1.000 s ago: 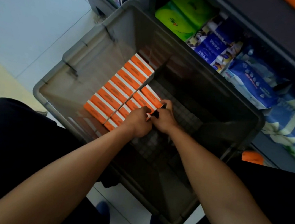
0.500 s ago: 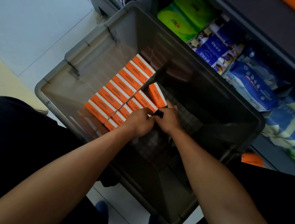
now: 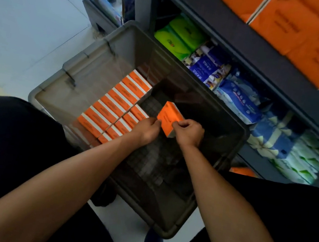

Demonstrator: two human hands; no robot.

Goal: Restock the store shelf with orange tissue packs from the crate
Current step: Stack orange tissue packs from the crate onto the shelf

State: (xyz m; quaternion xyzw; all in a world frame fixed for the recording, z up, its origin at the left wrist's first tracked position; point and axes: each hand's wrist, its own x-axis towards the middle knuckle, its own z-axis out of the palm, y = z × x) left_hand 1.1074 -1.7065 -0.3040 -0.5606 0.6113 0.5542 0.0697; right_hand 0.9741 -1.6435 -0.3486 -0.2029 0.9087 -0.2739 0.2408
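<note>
Held just right of frame centre, above the dark crate [image 3: 239, 130]: one orange tissue pack [image 3: 168, 116], tilted, long axis running from lower right up toward upper left. Pinched at its lower end from both sides, left hand [image 3: 147, 129] on the left edge, right hand [image 3: 189, 132] curled round the right edge; exactly how far the left fingers wrap, hard to tell under the blur. Remaining packs [image 3: 116, 105] standing in two rows at centre left inside the crate. Orange stock already on the upper shelf [image 3: 298, 31] at upper right, so up and right from the grip; right hand nearer, probably the one to carry.
</note>
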